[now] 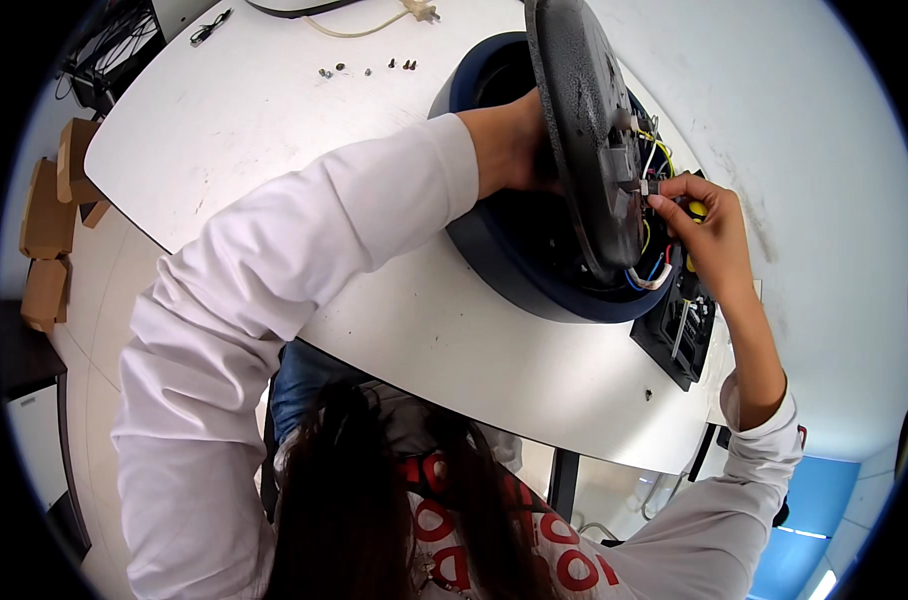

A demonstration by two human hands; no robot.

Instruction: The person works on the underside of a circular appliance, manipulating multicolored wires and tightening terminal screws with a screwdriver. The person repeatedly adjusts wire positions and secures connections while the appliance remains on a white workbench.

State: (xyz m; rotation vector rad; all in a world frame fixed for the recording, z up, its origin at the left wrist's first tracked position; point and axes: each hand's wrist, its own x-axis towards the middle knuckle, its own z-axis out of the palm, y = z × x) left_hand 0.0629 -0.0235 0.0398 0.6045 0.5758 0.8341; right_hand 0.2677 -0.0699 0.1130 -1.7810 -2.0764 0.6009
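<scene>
A round dark blue housing sits on the white table, and a black oval cover stands steeply tilted over its opening. My left hand reaches in behind the cover, against its left side; its fingers are hidden. On the cover's other side, thumb and forefinger of my right hand pinch a small wire connector. Red, blue and white wires loop out below it. Beside my right hand shows a yellow and black object, partly covered, its kind unclear.
A black part with wiring lies right of the housing. Several small screws are scattered at the table's far side, and one screw lies near the right edge. A plug with cable is at the back. Cardboard boxes stand at left.
</scene>
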